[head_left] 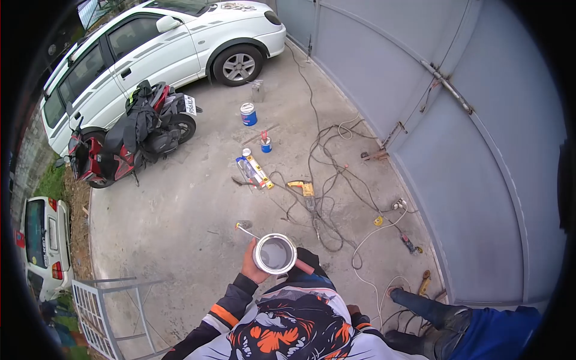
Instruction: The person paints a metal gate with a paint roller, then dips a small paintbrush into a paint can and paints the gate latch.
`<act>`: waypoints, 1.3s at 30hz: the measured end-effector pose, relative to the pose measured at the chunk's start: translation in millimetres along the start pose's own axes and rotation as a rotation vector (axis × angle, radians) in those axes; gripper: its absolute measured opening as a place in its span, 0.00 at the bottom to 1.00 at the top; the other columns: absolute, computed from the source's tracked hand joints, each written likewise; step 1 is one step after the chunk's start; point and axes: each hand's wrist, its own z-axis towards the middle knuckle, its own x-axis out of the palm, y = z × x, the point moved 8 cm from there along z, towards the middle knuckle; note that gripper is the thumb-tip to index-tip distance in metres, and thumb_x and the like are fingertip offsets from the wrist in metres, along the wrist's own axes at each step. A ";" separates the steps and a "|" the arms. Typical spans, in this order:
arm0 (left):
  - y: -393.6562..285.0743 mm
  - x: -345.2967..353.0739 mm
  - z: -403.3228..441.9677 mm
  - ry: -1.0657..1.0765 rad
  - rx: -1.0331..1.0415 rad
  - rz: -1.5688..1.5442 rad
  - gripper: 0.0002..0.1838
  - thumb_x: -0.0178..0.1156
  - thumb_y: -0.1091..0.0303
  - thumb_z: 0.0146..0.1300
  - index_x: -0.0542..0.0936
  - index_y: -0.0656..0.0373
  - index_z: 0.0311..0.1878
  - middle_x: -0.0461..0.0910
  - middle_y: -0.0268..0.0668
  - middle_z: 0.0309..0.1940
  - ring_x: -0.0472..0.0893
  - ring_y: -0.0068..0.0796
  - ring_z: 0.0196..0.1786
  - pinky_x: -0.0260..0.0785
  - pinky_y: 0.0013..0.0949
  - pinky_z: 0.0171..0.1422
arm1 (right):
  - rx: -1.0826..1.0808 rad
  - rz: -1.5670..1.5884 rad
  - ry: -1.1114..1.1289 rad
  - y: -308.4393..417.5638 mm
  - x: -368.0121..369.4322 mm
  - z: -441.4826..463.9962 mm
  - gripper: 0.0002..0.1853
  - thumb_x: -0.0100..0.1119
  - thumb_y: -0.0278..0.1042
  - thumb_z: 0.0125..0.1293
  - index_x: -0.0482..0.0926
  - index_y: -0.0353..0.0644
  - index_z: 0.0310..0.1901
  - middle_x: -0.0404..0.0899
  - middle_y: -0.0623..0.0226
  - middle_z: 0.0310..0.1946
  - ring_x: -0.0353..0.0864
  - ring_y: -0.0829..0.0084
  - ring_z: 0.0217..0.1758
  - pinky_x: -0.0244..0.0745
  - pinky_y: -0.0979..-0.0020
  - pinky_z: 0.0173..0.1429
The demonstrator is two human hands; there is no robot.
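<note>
My left hand is closed around the side of an open paint can with a pale grey inside, held in front of my body. A thin white rod sticks out beyond the can on the left, and a reddish handle shows on its right side. They line up, but the can hides whether they are one tool. Low beside my body, my right hand is small and dark in view; its fingers cannot be made out.
A yellow power drill lies among tangled cords. Farther off stand blue-and-white cans, a scooter and a white car. An angle grinder lies near the grey gate. Another person is at lower right; a metal frame, lower left.
</note>
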 end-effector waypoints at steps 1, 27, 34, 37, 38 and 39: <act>-21.5 22.6 21.4 0.036 -0.043 -0.042 0.34 0.43 0.38 0.78 0.75 0.58 0.68 0.78 0.47 0.66 0.77 0.49 0.69 0.67 0.58 0.74 | 0.031 -0.025 0.067 -1.3 16.2 -1.1 0.17 0.52 0.46 0.71 0.87 0.52 0.52 0.89 0.60 0.48 0.89 0.58 0.53 0.84 0.56 0.54; -424.7 202.8 659.5 0.051 -0.298 0.096 0.34 0.46 0.31 0.73 0.79 0.46 0.66 0.84 0.38 0.58 0.83 0.48 0.55 0.76 0.61 0.50 | -0.504 0.906 -0.257 217.4 -970.9 424.2 0.15 0.52 0.35 0.76 0.79 0.39 0.57 0.82 0.69 0.36 0.77 0.80 0.33 0.74 0.73 0.40; -511.1 286.2 821.2 0.067 -0.334 0.176 0.33 0.46 0.30 0.73 0.80 0.46 0.63 0.85 0.36 0.52 0.84 0.46 0.51 0.76 0.60 0.47 | -0.373 1.171 -0.234 190.1 -1095.7 543.2 0.08 0.51 0.30 0.75 0.81 0.39 0.43 0.80 0.73 0.30 0.75 0.80 0.28 0.73 0.74 0.34; -533.5 318.4 883.1 0.108 -0.413 0.160 0.32 0.48 0.30 0.72 0.81 0.43 0.62 0.86 0.37 0.51 0.84 0.46 0.49 0.75 0.60 0.49 | -0.372 1.178 -0.285 173.1 -1160.3 570.5 0.11 0.48 0.36 0.79 0.78 0.40 0.42 0.76 0.75 0.28 0.74 0.82 0.28 0.71 0.75 0.34; -538.3 326.2 903.1 0.130 -0.457 0.155 0.31 0.48 0.30 0.72 0.81 0.43 0.62 0.86 0.37 0.51 0.84 0.46 0.49 0.75 0.59 0.49 | -0.361 1.219 -0.307 167.3 -1176.3 579.1 0.12 0.48 0.36 0.79 0.79 0.40 0.42 0.76 0.75 0.28 0.74 0.82 0.27 0.71 0.75 0.34; -541.8 331.4 923.8 0.117 -0.479 0.133 0.31 0.49 0.30 0.72 0.81 0.43 0.62 0.86 0.37 0.51 0.84 0.46 0.48 0.75 0.59 0.48 | -0.352 1.256 -0.325 161.9 -1189.5 587.2 0.12 0.49 0.37 0.79 0.79 0.40 0.42 0.76 0.75 0.27 0.74 0.82 0.27 0.71 0.76 0.33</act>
